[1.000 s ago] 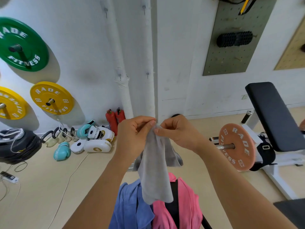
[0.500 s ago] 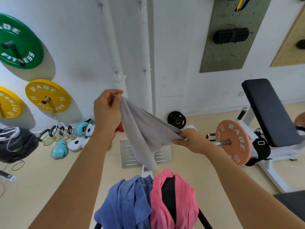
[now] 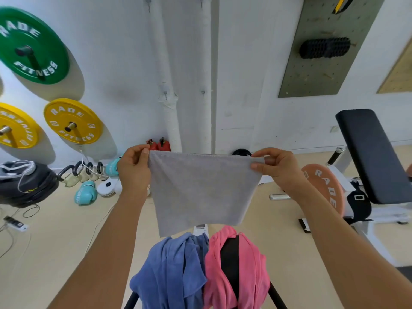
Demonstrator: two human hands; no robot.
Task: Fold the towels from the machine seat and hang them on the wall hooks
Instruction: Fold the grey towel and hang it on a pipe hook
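Note:
A grey towel (image 3: 200, 190) hangs spread flat in front of me, held by its two top corners. My left hand (image 3: 133, 172) pinches the left corner and my right hand (image 3: 276, 168) pinches the right one. Below it a blue towel (image 3: 171, 270) and a pink towel (image 3: 234, 270) lie crumpled over the black machine seat (image 3: 229, 257). Small wall hooks (image 3: 165, 94) (image 3: 202, 93) stick out of the white wall and pipe above the towel; two more hooks (image 3: 148, 1) sit near the top edge.
Green (image 3: 29, 47) and yellow weight plates (image 3: 72, 123) hang on the left wall. Boxing gloves (image 3: 85, 192) and handles lie on the floor at left. A black bench (image 3: 374, 157) with an orange plate (image 3: 325, 188) stands at right. A grey pegboard (image 3: 321, 52) carries a black roller.
My hands have drawn apart from a close pinch, stretching the bunched grey towel into a flat sheet held level by its top corners.

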